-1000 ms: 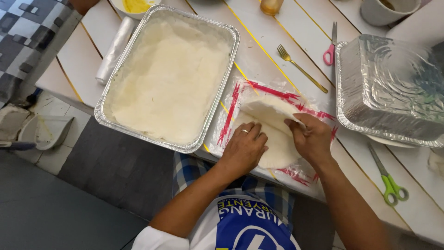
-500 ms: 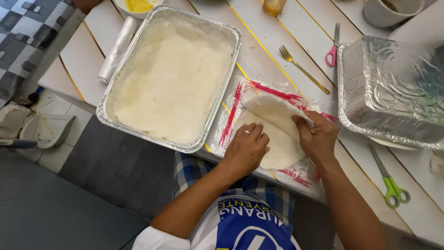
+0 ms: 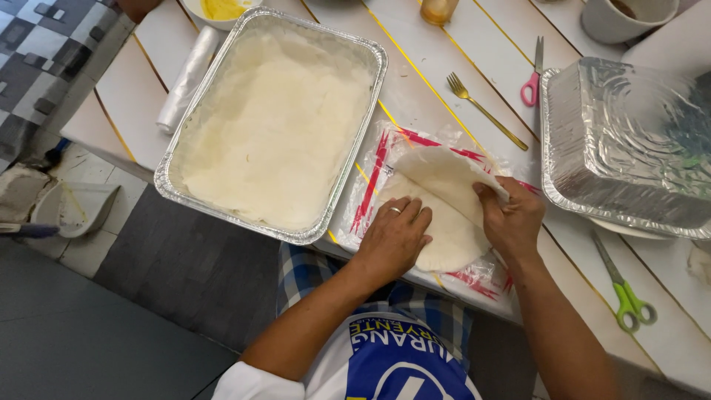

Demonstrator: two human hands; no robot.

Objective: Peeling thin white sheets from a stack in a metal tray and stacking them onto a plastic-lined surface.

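2 hands peel a dough sheet at the surface's near edge.
Left hand (image 3: 394, 238) lies flat on the stack of dough sheets (image 3: 444, 237) in its plastic wrapper (image 3: 378, 167); right hand (image 3: 511, 221) pinches the top dough sheet (image 3: 448, 178), lifting it. Beyond: dough-lined foil tray (image 3: 355, 159), gold fork (image 3: 485, 110), pink scissors (image 3: 533, 78).

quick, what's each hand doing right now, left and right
Left hand: open, pressed flat on the stack of round dough sheets.
Right hand: closed, pinching the edge of the top dough sheet, peeled partway up.
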